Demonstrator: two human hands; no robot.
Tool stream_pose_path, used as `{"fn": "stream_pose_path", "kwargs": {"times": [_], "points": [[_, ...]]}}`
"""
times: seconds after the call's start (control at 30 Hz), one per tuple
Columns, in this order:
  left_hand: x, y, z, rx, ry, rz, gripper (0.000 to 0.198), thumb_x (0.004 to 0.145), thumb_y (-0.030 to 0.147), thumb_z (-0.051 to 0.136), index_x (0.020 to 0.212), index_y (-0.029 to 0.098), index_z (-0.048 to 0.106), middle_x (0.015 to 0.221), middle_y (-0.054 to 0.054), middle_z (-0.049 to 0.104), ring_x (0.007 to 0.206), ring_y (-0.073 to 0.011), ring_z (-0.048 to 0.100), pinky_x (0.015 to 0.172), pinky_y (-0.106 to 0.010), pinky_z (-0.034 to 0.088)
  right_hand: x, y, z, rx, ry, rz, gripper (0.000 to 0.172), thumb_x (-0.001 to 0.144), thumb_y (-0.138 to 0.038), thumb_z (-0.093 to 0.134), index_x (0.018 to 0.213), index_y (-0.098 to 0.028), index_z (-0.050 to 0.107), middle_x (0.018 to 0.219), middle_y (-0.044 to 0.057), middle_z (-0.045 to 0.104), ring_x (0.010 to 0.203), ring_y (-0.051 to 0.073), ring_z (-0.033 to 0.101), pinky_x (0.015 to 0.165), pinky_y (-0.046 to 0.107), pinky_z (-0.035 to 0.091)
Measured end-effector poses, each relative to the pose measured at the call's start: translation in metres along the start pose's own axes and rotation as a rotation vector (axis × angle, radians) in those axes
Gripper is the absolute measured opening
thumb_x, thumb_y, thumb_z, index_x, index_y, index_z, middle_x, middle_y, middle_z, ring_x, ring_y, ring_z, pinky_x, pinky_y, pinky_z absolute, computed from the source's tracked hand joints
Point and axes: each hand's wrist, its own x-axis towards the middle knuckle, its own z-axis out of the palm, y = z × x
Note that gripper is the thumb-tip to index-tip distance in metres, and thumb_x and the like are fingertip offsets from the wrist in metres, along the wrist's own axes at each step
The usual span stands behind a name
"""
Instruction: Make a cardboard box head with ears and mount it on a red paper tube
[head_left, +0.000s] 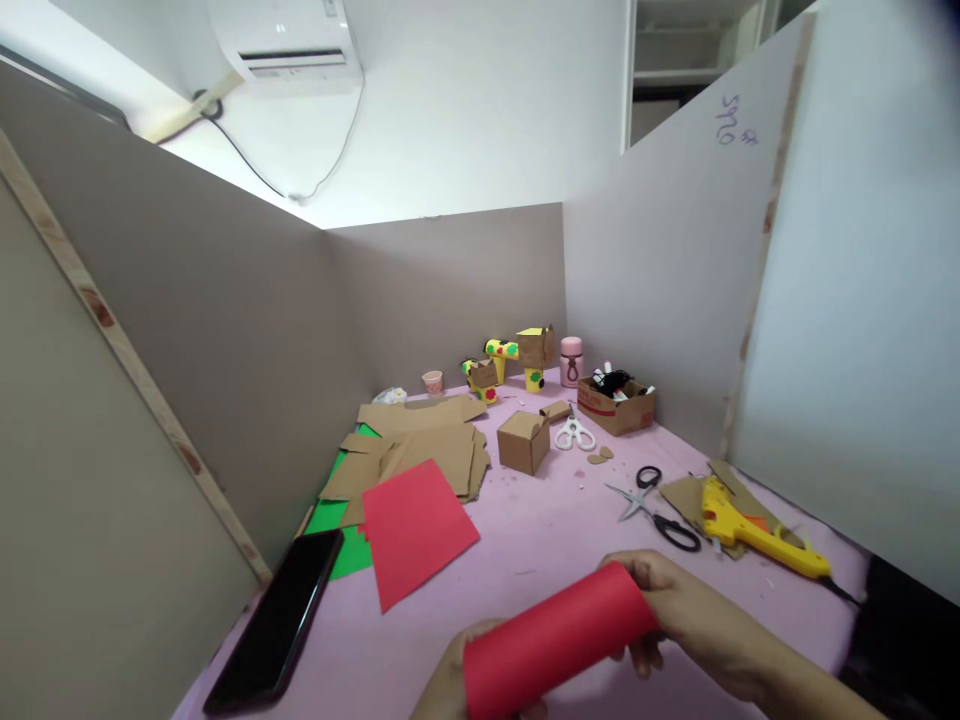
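A red paper tube (559, 640) is held low over the pink tabletop, tilted up toward the right. My left hand (450, 668) grips its lower left end, most of the fingers hidden behind the tube. At the right end, my right hand (660, 605) closes on the rim, thumb and fingers around the edge. Farther off to the left lies a flat sheet of red paper (418, 535), partly over cardboard pieces (431, 455). Right of the tube are open black-handled scissors (649, 508) and a yellow glue gun (761, 535).
A dark phone (276, 625) lies at the left edge, near green paper (349, 555). Mid-table stand a small cardboard box (523, 442) and white-handled scissors (575, 434). Yellow decorated cardboard figures (534, 350), a pink bottle (571, 362) and a box of markers (616, 408) are behind. Grey partitions enclose the table.
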Motion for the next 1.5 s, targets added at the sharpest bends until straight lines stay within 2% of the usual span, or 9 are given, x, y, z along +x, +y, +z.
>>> {"fn": "stream_pose_path", "kwargs": {"times": [0.07, 0.23, 0.33, 0.4, 0.53, 0.7, 1.13, 1.33, 1.5], "points": [[0.003, 0.001, 0.002, -0.030, 0.061, -0.046, 0.010, 0.066, 0.026, 0.059, 0.069, 0.021, 0.068, 0.040, 0.003, 0.062, 0.040, -0.0161, 0.059, 0.043, -0.024, 0.040, 0.000, 0.002, 0.001, 0.014, -0.024, 0.019, 0.016, 0.059, -0.019, 0.047, 0.070, -0.016, 0.058, 0.052, -0.002, 0.064, 0.037, 0.006, 0.053, 0.040, 0.016, 0.032], [0.003, 0.005, 0.011, -0.102, -0.027, -0.134, 0.015, 0.068, 0.025, 0.058, 0.055, 0.017, 0.061, 0.043, -0.003, 0.063, 0.039, -0.0132, 0.056, 0.042, -0.022, 0.036, 0.001, 0.011, 0.004, 0.074, -0.038, 0.044, 0.015, 0.062, -0.022, 0.048, 0.073, -0.016, 0.056, 0.053, 0.000, 0.066, 0.038, 0.007, 0.055, 0.039, 0.016, 0.033], [-0.004, 0.011, 0.013, -0.092, -0.022, -0.106, 0.019, 0.071, 0.034, 0.058, 0.066, 0.017, 0.066, 0.044, -0.001, 0.062, 0.042, -0.0115, 0.055, 0.045, -0.019, 0.036, 0.003, 0.017, 0.002, 0.124, -0.011, 0.028, 0.017, 0.063, -0.024, 0.047, 0.076, -0.016, 0.056, 0.052, 0.000, 0.066, 0.038, 0.008, 0.054, 0.041, 0.017, 0.036], [-0.010, 0.017, 0.012, -0.094, 0.023, 0.012, 0.025, 0.071, 0.041, 0.062, 0.080, 0.018, 0.067, 0.059, -0.002, 0.067, 0.055, -0.0131, 0.060, 0.051, -0.020, 0.040, 0.004, 0.019, -0.001, 0.168, 0.049, 0.026, 0.019, 0.063, -0.024, 0.048, 0.078, -0.016, 0.057, 0.052, -0.001, 0.066, 0.038, 0.007, 0.054, 0.042, 0.017, 0.036], [-0.019, 0.023, 0.013, 0.158, 0.323, 0.529, 0.033, 0.068, 0.048, 0.067, 0.088, 0.021, 0.068, 0.090, -0.004, 0.067, 0.077, -0.0180, 0.059, 0.064, -0.024, 0.044, 0.007, 0.027, -0.008, 0.247, 0.175, 0.056, 0.013, 0.063, -0.023, 0.053, 0.075, -0.017, 0.056, 0.053, -0.002, 0.066, 0.039, 0.005, 0.052, 0.041, 0.016, 0.034], [-0.023, 0.010, 0.022, 0.460, 0.469, 0.827, 0.033, 0.072, 0.050, 0.064, 0.085, 0.021, 0.072, 0.081, -0.006, 0.066, 0.075, -0.0225, 0.056, 0.071, -0.028, 0.044, 0.007, 0.039, -0.005, 0.289, 0.167, 0.081, 0.013, 0.064, -0.025, 0.057, 0.073, -0.016, 0.056, 0.052, -0.001, 0.067, 0.037, 0.005, 0.052, 0.039, 0.015, 0.034], [-0.014, 0.009, 0.017, 0.169, 0.207, 0.514, 0.036, 0.071, 0.049, 0.066, 0.085, 0.017, 0.071, 0.072, -0.005, 0.070, 0.072, -0.0218, 0.060, 0.077, -0.029, 0.047, 0.008, 0.036, 0.004, 0.326, 0.139, 0.062, 0.017, 0.064, -0.026, 0.061, 0.077, -0.015, 0.058, 0.053, 0.001, 0.068, 0.037, 0.006, 0.054, 0.038, 0.014, 0.034], [-0.014, 0.009, 0.004, 0.436, 0.367, 0.920, 0.037, 0.058, 0.037, 0.078, 0.092, 0.026, 0.072, 0.130, -0.011, 0.054, 0.122, -0.0319, 0.044, 0.101, -0.039, 0.034, 0.006, 0.033, -0.003, 0.445, 0.147, 0.105, 0.006, 0.067, -0.017, 0.058, 0.072, -0.015, 0.060, 0.048, 0.000, 0.066, 0.034, 0.004, 0.051, 0.037, 0.012, 0.035], [-0.021, 0.025, 0.004, 0.640, 0.055, 0.744, 0.017, 0.071, 0.038, 0.068, 0.074, 0.023, 0.076, 0.103, -0.011, 0.070, 0.091, -0.0288, 0.062, 0.081, -0.033, 0.048, 0.010, 0.044, -0.001, 0.492, 0.117, 0.190, 0.007, 0.071, -0.018, 0.056, 0.068, -0.016, 0.062, 0.048, 0.000, 0.065, 0.036, 0.006, 0.053, 0.038, 0.014, 0.038]]}}
